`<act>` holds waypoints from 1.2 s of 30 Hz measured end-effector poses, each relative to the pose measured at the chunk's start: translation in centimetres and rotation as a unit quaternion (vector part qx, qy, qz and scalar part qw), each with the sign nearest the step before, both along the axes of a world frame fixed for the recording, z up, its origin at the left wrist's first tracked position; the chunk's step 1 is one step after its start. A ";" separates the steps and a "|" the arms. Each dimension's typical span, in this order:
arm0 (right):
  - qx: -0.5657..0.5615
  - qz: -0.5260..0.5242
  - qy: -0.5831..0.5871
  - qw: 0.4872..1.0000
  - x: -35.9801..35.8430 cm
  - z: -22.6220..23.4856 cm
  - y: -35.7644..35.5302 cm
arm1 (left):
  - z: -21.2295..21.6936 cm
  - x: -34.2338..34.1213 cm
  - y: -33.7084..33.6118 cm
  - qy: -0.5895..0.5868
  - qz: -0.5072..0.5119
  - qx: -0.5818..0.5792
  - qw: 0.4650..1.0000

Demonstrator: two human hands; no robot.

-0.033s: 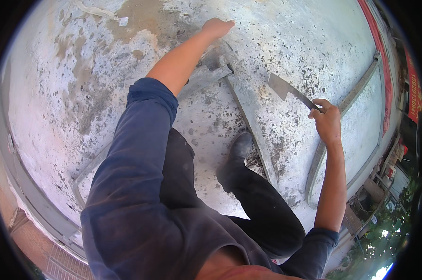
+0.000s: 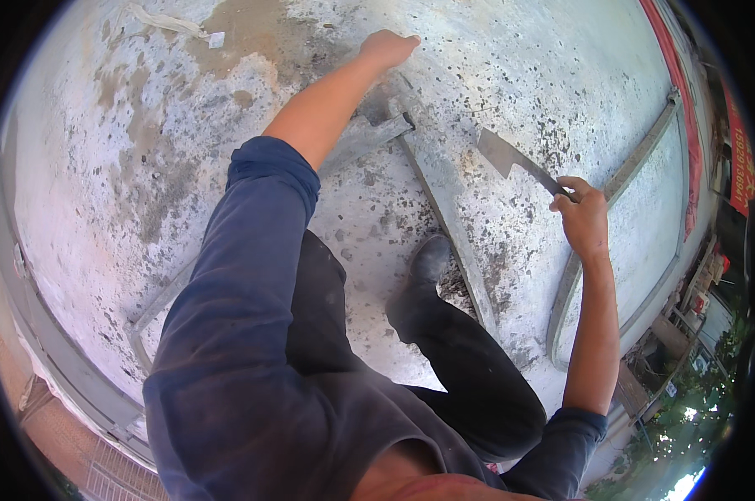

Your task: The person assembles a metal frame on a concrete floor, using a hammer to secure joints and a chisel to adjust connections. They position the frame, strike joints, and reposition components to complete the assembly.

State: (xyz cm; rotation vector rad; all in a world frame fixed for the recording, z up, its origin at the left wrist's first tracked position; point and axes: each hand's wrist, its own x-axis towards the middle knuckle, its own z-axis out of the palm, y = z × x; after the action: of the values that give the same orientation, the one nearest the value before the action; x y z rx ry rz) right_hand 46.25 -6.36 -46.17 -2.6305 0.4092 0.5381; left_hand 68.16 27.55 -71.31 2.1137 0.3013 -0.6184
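Note:
My left hand [image 2: 389, 48] is stretched far forward above the spotted pale floor, fingers curled with the thumb pointing right. What it grips, if anything, is hidden beneath it. At the right, my right hand [image 2: 583, 213] is closed on the dark handle of a cleaver [image 2: 501, 153]. Its broad grey blade points away to the upper left, held apart from anything else. Partly under my left forearm is a rough grey piece [image 2: 376, 134] with a dark end. From near that end a long grey bar [image 2: 448, 230] runs toward my shoe [image 2: 430, 259].
Another long grey bar [image 2: 644, 154] slants along the right side, beside a red strip [image 2: 669, 54]. A pale strip of cloth or plastic [image 2: 169, 21] lies at the far left. Clutter, a red banner [image 2: 738, 159] and green leaves [image 2: 694, 417] stand beyond the right edge.

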 end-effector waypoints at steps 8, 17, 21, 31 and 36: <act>0.047 -0.066 0.022 0.996 -2.3 -0.2 -1.8 | -1.0 0.6 -0.7 0.000 0.077 0.005 0.997; 0.101 -0.083 0.030 0.991 -0.4 -0.1 -4.1 | 0.4 0.8 -2.8 -0.027 -0.120 0.150 0.981; 0.091 -0.061 0.016 0.994 0.1 -0.6 -5.0 | 0.9 0.0 -5.3 -0.049 -0.145 0.165 0.974; 0.086 -0.102 0.033 0.991 -0.3 -0.4 -4.9 | -2.4 -0.8 -8.9 -0.056 -0.181 0.099 0.977; 0.019 -0.067 0.032 0.997 -0.1 0.0 -3.5 | -4.0 -0.2 -8.4 -0.075 -0.213 0.058 0.972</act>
State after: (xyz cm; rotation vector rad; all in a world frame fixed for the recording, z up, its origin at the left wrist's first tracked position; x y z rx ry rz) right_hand 46.11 -9.86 -46.21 -2.5321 0.5845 0.5805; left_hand 67.93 19.18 -75.26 2.3418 -0.2145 -0.6941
